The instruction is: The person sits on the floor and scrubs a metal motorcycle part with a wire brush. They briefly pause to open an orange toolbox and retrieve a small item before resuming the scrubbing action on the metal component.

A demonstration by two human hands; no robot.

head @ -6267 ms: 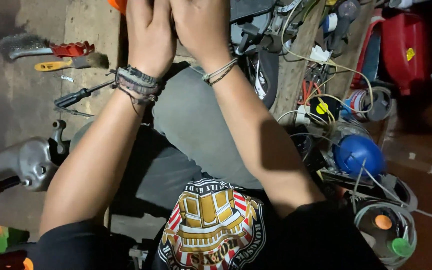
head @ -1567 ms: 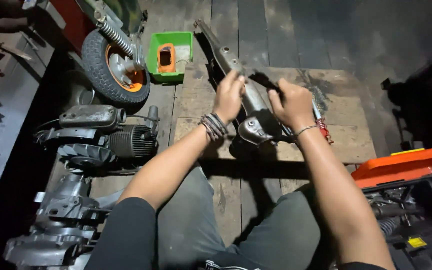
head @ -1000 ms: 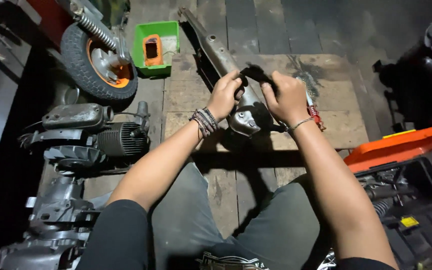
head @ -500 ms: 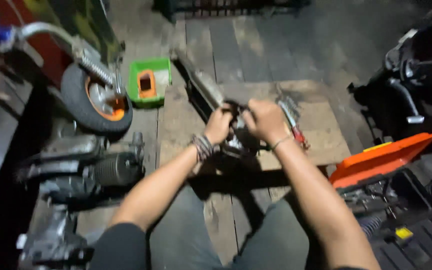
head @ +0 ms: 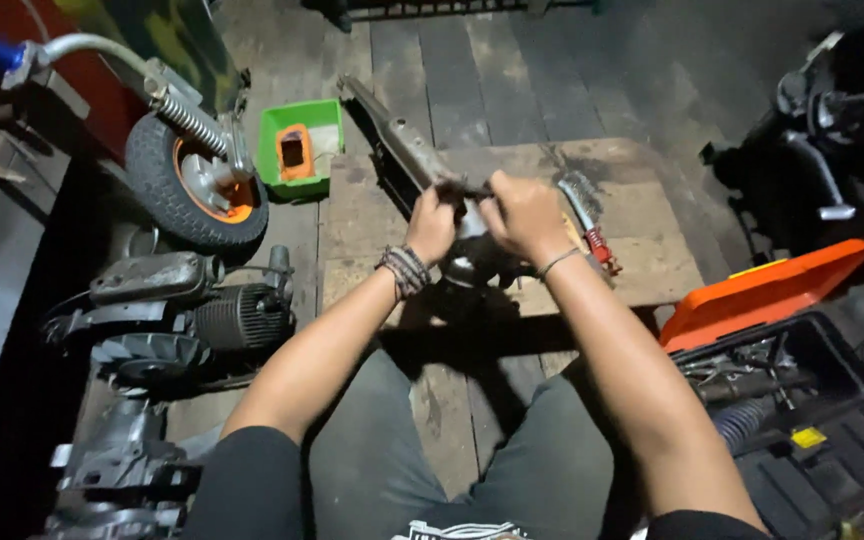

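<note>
Both hands, left hand (head: 432, 225) and right hand (head: 520, 212), clamp the metal engine part (head: 472, 255); likely heavy, rigid, greasy; best held by its body.

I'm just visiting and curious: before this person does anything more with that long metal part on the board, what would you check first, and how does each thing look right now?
1. Both hands on the long metal part: ok, left hand and right hand grip it.
2. Part resting on the wooden board: ok.
3. Wire brush within reach: ok, beside the right hand.
4. Toolbox open: ok, orange lid up.
5. Lighting: not ok, dim.
6. What the fingers pinch: cannot tell.
</note>
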